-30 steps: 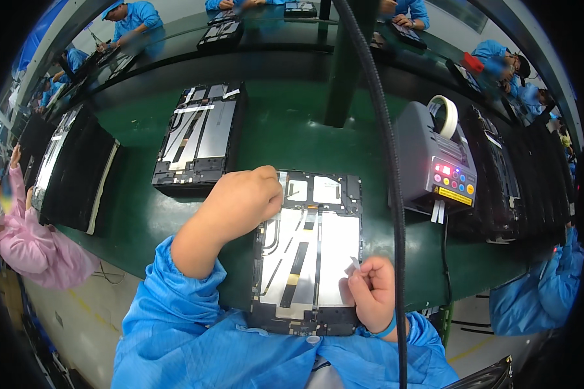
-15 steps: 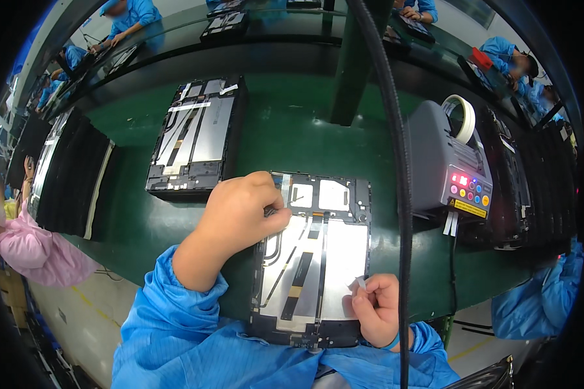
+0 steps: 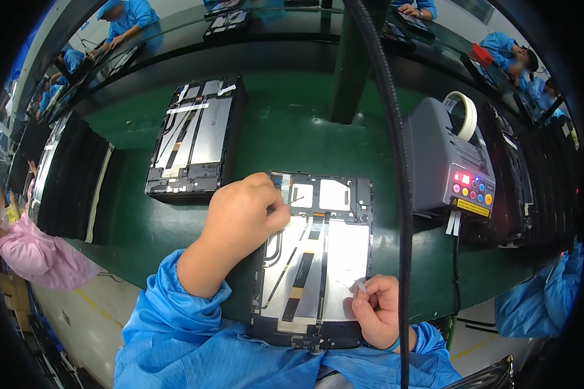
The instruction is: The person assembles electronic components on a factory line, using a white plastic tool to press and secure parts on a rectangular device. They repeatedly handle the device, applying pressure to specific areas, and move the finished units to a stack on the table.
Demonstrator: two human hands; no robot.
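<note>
An opened tablet (image 3: 344,253) with silver battery panels and dark ribbon cables lies on the bench in front of me. My left hand (image 3: 243,211) is at its upper left edge, fingers curled and thumb bent inward; what the fingertips grip, if anything, is hidden. Beside them a clear strip (image 3: 285,188) runs over the tablet's upper part. At the lower right, my right hand (image 3: 377,311) pinches a small whitish piece of tape (image 3: 361,284) between thumb and forefinger, over the silver panel.
A grey tape dispenser (image 3: 444,162) with a white roll stands at right, in front of stacked tablets (image 3: 509,168). More stacks are at far left (image 3: 74,175) and behind my left hand (image 3: 201,139). A black cable (image 3: 402,214) hangs down near my right hand. Co-workers sit around.
The piece of tape in my right hand has turned and now looks narrower. My left hand stays almost in place. The whole view has shifted slightly.
</note>
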